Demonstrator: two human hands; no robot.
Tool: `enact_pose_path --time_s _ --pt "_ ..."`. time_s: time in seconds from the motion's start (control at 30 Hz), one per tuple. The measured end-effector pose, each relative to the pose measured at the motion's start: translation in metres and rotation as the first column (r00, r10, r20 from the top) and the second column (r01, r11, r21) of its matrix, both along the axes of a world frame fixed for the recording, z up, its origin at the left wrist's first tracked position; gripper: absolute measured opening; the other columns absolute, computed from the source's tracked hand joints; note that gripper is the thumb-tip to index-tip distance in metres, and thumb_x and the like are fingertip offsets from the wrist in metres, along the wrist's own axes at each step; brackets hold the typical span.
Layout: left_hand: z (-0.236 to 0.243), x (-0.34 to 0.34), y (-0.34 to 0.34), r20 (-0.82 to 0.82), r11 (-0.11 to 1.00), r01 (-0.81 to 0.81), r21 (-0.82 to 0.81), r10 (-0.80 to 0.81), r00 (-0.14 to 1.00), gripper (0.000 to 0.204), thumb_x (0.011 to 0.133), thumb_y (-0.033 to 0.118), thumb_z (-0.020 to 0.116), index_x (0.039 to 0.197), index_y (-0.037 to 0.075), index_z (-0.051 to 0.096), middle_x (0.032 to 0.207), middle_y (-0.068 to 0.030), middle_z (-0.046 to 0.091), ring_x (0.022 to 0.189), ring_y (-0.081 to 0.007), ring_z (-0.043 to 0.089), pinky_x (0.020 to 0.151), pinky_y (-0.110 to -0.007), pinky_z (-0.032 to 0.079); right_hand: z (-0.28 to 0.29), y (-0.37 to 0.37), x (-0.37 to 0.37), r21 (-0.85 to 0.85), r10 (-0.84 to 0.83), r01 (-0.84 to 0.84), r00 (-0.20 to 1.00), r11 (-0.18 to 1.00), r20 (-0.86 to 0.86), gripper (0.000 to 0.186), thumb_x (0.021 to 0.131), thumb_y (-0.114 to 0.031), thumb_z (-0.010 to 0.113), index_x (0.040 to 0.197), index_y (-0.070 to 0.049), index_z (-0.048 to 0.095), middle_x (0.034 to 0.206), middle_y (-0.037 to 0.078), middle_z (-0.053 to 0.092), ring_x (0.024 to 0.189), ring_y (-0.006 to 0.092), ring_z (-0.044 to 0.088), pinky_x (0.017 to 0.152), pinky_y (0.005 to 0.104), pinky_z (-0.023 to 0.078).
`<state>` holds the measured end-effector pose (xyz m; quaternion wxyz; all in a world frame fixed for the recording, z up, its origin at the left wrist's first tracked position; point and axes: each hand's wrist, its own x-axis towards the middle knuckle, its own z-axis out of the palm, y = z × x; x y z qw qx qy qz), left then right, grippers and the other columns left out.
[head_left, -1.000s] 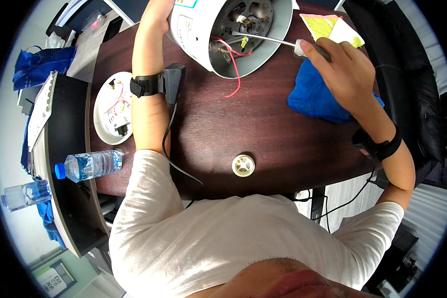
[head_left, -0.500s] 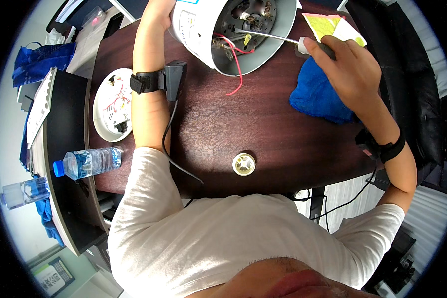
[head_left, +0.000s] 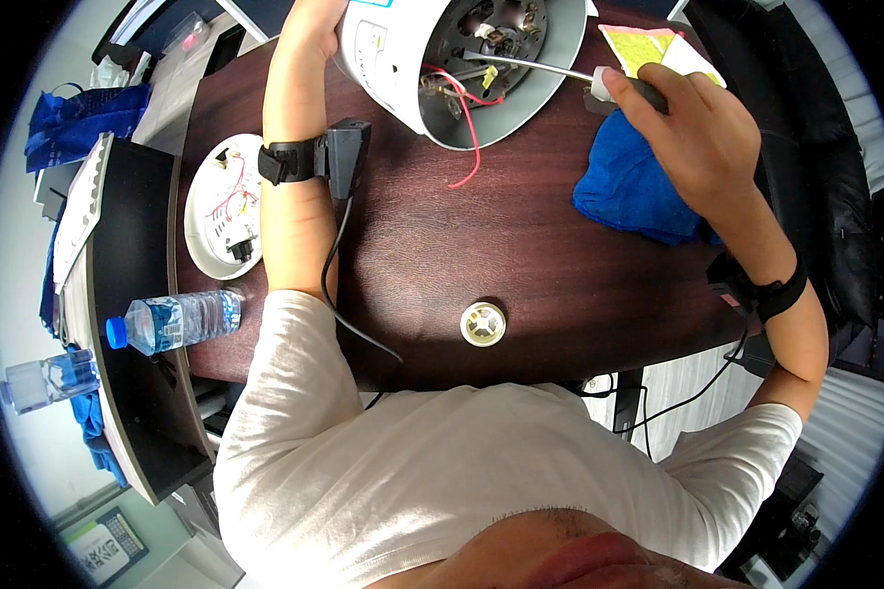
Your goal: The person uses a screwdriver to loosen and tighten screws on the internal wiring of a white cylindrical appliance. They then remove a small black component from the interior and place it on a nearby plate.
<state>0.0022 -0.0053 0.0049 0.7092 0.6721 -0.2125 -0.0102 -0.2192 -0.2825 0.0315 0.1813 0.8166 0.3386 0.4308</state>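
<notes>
A white cylindrical appliance (head_left: 373, 59) lies on its side, its open end showing a dark metal plate (head_left: 491, 49), red wires and a small yellow tag. My left hand (head_left: 309, 34) is at its left side, fingers hidden or out of view. My right hand (head_left: 697, 128) grips a screwdriver (head_left: 560, 72) by its handle, the metal shaft reaching into the open end; exact tip contact is too small to tell. Under that hand lies a blue cloth (head_left: 619, 187). A small round cream part (head_left: 483, 322) sits near the table's front edge.
The dark wooden table (head_left: 442, 236) holds a white round dish with wires (head_left: 211, 206), a plastic bottle (head_left: 182, 319) and green-and-white papers (head_left: 638, 49). A side shelf (head_left: 123, 324) stands left, a black padded chair (head_left: 825, 196) right. Black cables run from my wrist devices.
My right hand has shifted slightly right and upward with the screwdriver, which still reaches into the appliance. The appliance has moved slightly right and up since the oldest frame.
</notes>
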Motion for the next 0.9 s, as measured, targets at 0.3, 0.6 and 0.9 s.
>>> enact_pose_path --time_s 0.3,0.6,0.9 --pt "0.001 -0.001 0.0 0.009 0.999 0.028 -0.016 -0.028 1.0 0.042 0.096 0.027 0.047 0.129 0.0 0.049 0.128 -0.0121 0.054 0.116 -0.0192 0.051 0.098 -0.03 0.04 0.001 0.0 0.0 -0.008 0.01 -0.01 1.0 1.0 0.009 0.042 0.066 -0.012 0.063 0.107 -0.019 0.066 0.089 -0.003 0.057 0.063 0.0107 0.05 0.049 0.0236 0.04" --pt "0.004 -0.006 -0.002 -0.041 1.0 0.013 -0.008 -0.013 0.999 0.043 0.096 0.027 0.047 0.129 0.0 0.049 0.128 -0.0122 0.054 0.116 -0.0194 0.051 0.099 -0.03 0.04 -0.001 -0.001 0.001 0.006 0.008 -0.008 1.0 1.0 -0.011 0.039 0.068 -0.013 0.063 0.107 -0.019 0.066 0.089 -0.003 0.056 0.064 0.0109 0.05 0.049 0.0239 0.041" --pt "0.007 -0.008 -0.004 -0.182 0.998 -0.053 -0.03 0.047 0.982 0.052 0.091 0.033 0.057 0.121 -0.008 0.052 0.113 -0.0167 0.062 0.099 -0.0204 0.061 0.084 -0.029 0.05 -0.001 -0.001 0.001 -0.007 0.018 -0.018 1.0 1.0 0.008 0.039 0.067 -0.014 0.063 0.106 -0.019 0.066 0.09 -0.003 0.058 0.062 0.0112 0.05 0.049 0.0239 0.041"
